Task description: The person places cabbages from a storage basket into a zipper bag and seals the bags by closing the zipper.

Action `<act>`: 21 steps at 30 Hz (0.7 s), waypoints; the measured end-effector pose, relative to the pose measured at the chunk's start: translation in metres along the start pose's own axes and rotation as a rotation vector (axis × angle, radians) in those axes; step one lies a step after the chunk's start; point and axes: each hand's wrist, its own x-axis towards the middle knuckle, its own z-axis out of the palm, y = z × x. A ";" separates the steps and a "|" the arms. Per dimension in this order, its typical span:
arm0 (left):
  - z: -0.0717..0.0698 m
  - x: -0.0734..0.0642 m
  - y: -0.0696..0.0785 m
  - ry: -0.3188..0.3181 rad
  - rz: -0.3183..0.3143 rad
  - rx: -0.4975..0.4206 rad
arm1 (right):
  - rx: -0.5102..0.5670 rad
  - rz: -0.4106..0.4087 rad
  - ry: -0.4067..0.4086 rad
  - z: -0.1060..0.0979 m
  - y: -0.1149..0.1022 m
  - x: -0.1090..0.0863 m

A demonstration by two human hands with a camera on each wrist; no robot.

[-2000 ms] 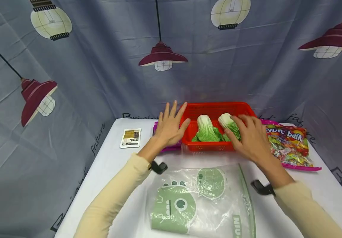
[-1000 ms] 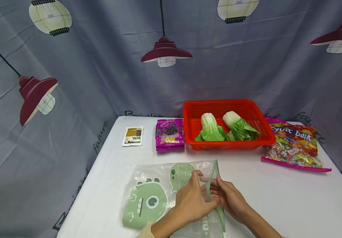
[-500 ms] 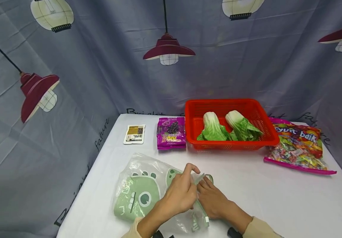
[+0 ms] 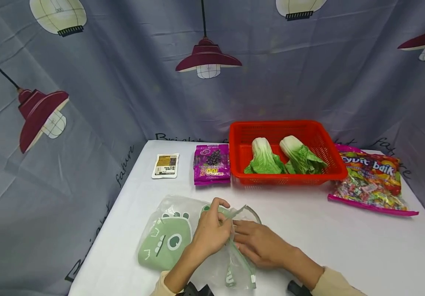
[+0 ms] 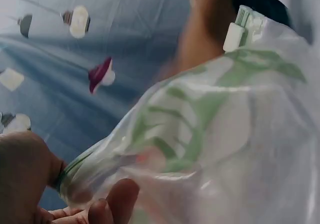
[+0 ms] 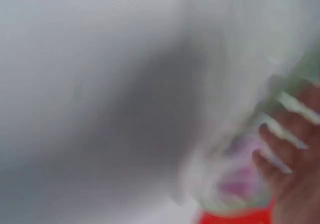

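A clear plastic zip bag [image 4: 165,243] with a green dinosaur print lies on the white table. Its mouth stands partly open on the right, and a white slider [image 5: 234,37] sits at one end of the green zip strip. My left hand [image 4: 211,231] pinches the bag at its mouth, index finger raised and bent. Fairly straight fingers of my right hand [image 4: 262,242] reach into the mouth. The blurred right wrist view shows the right fingers [image 6: 281,146] spread against the bag.
Behind the bag stands a red basket [image 4: 290,179] holding two heads of Chinese cabbage [image 4: 265,158]. A purple grape-picture packet [image 4: 211,164] and a small white packet [image 4: 165,166] lie to its left. A large candy bag [image 4: 371,181] is to its right.
Both hands have come down from beside the basket to the bag. The bag has shifted left and its right end is lifted, its mouth parted, with the right fingers now inside.
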 end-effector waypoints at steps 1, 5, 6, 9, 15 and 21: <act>0.000 0.000 -0.001 0.011 -0.016 0.005 | 0.028 -0.013 0.079 -0.011 0.004 0.003; -0.001 -0.002 -0.004 0.034 -0.053 0.001 | -0.035 0.066 0.395 -0.054 0.036 0.013; -0.001 -0.002 -0.003 0.035 -0.054 -0.005 | -0.073 0.122 0.459 -0.063 0.048 0.016; -0.002 -0.004 -0.003 0.042 -0.055 -0.001 | -0.185 0.362 0.565 -0.082 0.081 0.032; -0.002 -0.001 -0.005 0.075 -0.070 0.020 | -0.123 0.874 0.331 -0.091 0.126 0.070; 0.001 0.000 -0.007 0.067 -0.090 0.002 | 0.009 1.160 -0.046 -0.082 0.146 0.086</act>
